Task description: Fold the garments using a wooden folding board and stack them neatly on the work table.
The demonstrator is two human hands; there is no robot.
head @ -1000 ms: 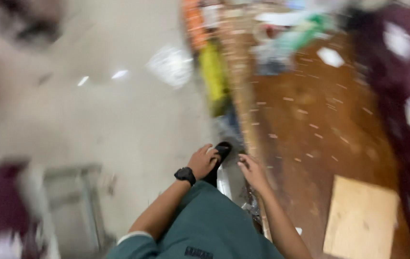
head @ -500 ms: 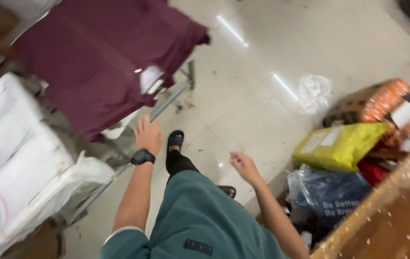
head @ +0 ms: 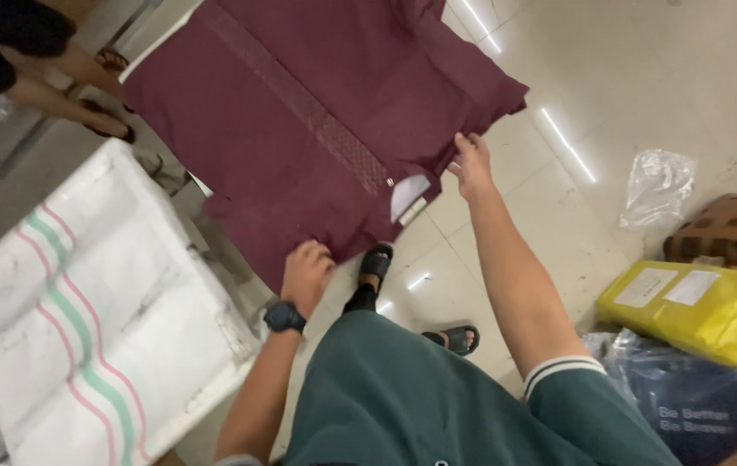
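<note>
We look down over a green shirt (head: 437,397) at both of our bare hands on a maroon garment (head: 299,112) that lies spread flat on a raised surface ahead of us. The left hand (head: 306,274), with a black watch (head: 284,317) on its wrist, rests on the near edge of the maroon garment; its fingers are curled onto the cloth, but we cannot tell whether they pinch it or only press on it. The right hand (head: 473,166) reaches further out and touches the garment's right-hand edge, fingers together at the hem; whether it actually grips is also unclear. A small white tag (head: 408,195) hangs at the garment's near edge, between the two hands.

To the left of the garment sits a white sack with green and pink stripes (head: 84,319). Our feet in black sandals (head: 375,263) stand on the pale tiled floor (head: 644,78). On the floor to the right we note a crumpled clear plastic bag (head: 657,185), a yellow package (head: 687,302) and a dark blue bag (head: 687,406) just beside it. Another person's arm (head: 66,86) shows at upper left.
</note>
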